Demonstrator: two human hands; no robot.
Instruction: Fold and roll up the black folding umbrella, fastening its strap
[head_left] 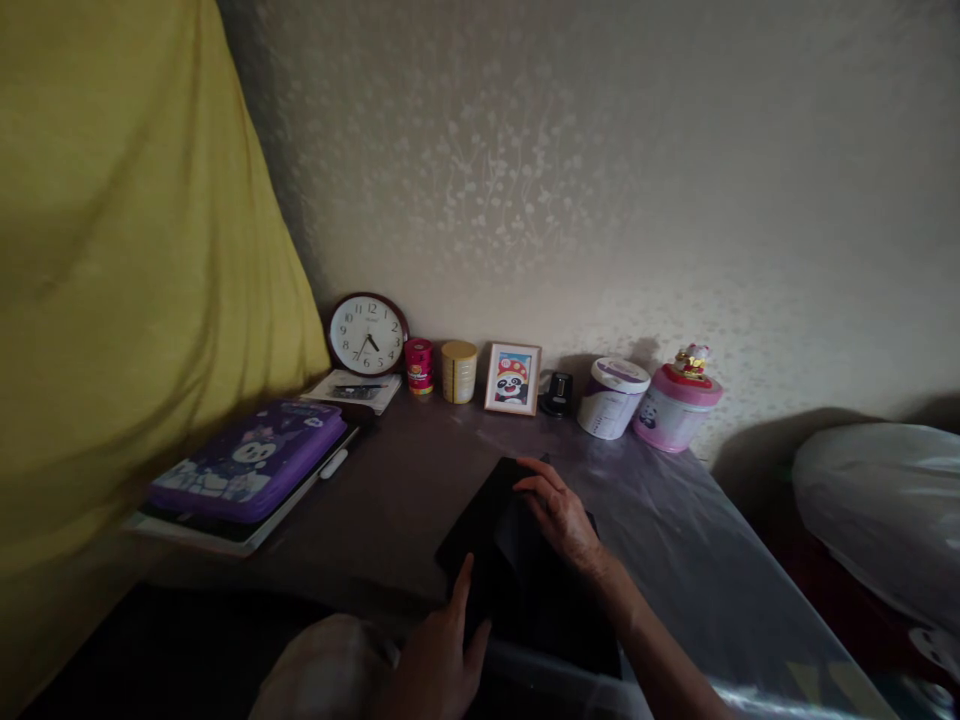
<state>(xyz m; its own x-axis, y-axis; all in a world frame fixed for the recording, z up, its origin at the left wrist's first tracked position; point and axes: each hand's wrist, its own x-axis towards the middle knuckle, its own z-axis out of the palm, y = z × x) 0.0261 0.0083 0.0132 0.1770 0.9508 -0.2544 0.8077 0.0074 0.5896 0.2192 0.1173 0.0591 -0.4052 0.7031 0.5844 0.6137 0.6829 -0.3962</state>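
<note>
A black sheet [480, 530] lies near the front of the table, with a raised fold or flap in its middle; whether it is paper or cloth I cannot tell. My right hand [562, 520] reaches over its far part, fingers bent and closed on the flap's upper edge. At the sheet's near left side is my left hand [442, 650]. Its index finger points forward along the sheet and its thumb stands apart, with nothing held. Dim light hides much of the sheet's near part.
Along the wall stand a clock [367, 335], a red can [418, 366], a yellow tin [459, 372], a framed panda picture [513, 379], a small black object [557, 394] and two tubs [613, 402]. A purple case [251, 460] lies at left beside a yellow curtain [150, 250].
</note>
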